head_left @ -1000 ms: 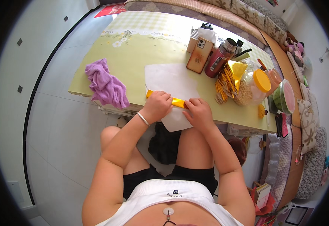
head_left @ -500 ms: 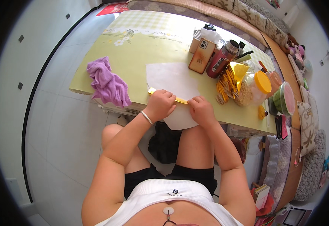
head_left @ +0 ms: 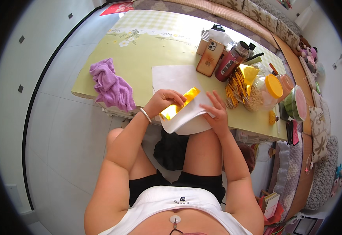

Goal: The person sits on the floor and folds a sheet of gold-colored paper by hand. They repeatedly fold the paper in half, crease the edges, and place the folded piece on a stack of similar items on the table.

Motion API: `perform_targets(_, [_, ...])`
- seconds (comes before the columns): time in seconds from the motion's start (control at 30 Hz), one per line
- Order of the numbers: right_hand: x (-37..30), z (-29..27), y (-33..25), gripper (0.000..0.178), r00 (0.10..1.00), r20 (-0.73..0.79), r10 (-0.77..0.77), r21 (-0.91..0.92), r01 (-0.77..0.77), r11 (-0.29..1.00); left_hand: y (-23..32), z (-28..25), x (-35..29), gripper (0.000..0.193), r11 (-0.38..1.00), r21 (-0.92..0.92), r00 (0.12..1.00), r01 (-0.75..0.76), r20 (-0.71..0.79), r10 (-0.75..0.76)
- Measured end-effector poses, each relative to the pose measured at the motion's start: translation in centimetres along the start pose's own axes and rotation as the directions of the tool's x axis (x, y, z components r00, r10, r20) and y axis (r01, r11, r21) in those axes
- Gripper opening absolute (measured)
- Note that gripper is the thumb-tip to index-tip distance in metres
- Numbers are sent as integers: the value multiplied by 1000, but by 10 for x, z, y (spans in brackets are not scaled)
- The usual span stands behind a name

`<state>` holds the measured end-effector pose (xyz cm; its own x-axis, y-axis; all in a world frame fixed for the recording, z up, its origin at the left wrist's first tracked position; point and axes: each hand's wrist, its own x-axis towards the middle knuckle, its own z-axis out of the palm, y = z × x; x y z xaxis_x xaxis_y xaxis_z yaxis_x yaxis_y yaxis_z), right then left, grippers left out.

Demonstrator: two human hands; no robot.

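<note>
A strip of shiny gold paper (head_left: 171, 112) slants over a white sheet of paper (head_left: 173, 77). My left hand (head_left: 164, 101) is closed on the strip near its middle, with the fingertips on its upper side. My right hand (head_left: 216, 110) rests at the right side of the white sheet, fingers spread apart and holding nothing. The sheet's near part sticks out past the table's front edge above my legs and curls up. To the right stands a bunch of folded gold paper pieces (head_left: 235, 89), beside a clear jar with a yellow lid (head_left: 273, 85).
On the left front corner of the table (head_left: 139, 51) lies a crumpled purple towel (head_left: 112, 84). Behind my right hand stand an upright phone (head_left: 210, 57) and a dark red thermos (head_left: 230, 62). A cut watermelon (head_left: 295, 102) sits at the right end.
The gold strip has swung from nearly level to a steep slant and now shows a wider face. My right hand has let go of it and spread its fingers.
</note>
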<state>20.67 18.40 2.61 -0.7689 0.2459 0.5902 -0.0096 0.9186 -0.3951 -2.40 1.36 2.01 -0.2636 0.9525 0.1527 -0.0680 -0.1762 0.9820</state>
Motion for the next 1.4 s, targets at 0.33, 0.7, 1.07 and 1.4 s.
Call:
perform_targets(0.33, [-12, 10, -30, 9, 999, 28, -30, -216, 35, 976, 40, 5, -26, 41, 787, 515, 940, -338, 154, 303])
perform_targets(0.7, [8, -2, -29, 9, 982, 190, 1, 21, -5, 1000, 23, 0, -33, 14, 523, 806, 957, -277, 186, 222])
perform_targets(1.07, [19, 17, 20, 24, 795, 267, 544, 277, -604, 747, -1, -3, -32, 16, 495, 869, 950, -6, -149, 273])
perform_targets(1.4, [21, 45, 7, 18, 914, -181, 364, -210, -398, 893, -13, 3, 5, 34, 399, 896, 829, 197, -369, 421])
